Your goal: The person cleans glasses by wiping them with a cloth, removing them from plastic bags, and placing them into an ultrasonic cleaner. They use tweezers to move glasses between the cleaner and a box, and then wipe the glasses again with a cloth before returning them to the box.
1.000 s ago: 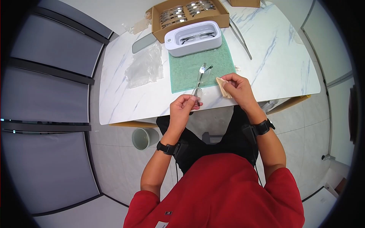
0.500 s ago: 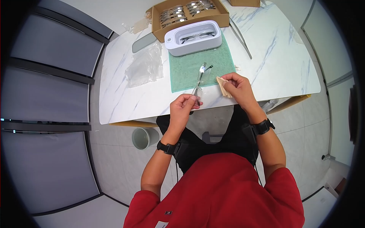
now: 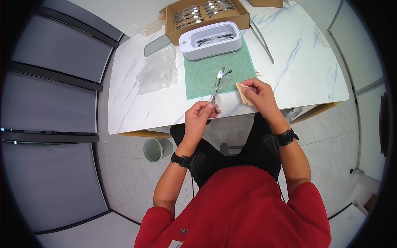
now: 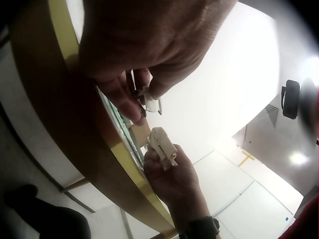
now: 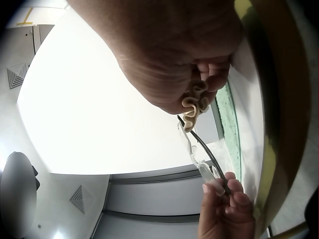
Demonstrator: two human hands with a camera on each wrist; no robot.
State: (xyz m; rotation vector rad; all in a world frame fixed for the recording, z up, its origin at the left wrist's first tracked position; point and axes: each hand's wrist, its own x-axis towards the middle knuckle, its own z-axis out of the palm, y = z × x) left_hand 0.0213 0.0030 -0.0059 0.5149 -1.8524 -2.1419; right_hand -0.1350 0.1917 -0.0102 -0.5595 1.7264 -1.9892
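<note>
My left hand (image 3: 198,118) pinches one end of a pair of clear-lensed glasses (image 3: 218,84) between thumb and fingers. The glasses point away from me over the near part of a green towel (image 3: 198,78), one dark temple standing out at the far end. To their right, my right hand (image 3: 263,99) grips a folded beige cloth (image 3: 243,94), apart from the glasses. In the right wrist view the cloth (image 5: 192,109) bunches in folds out of the fingers, and the left hand (image 5: 227,209) holds the glasses' near end.
A white tub (image 3: 211,51) holding another pair of glasses stands at the towel's far edge. Behind it is a cardboard box (image 3: 244,22) with several glasses. Plastic bags (image 3: 157,72) and a grey lid (image 3: 157,45) lie left. A curved strip (image 3: 262,43) lies right; a bin (image 3: 155,150) stands below.
</note>
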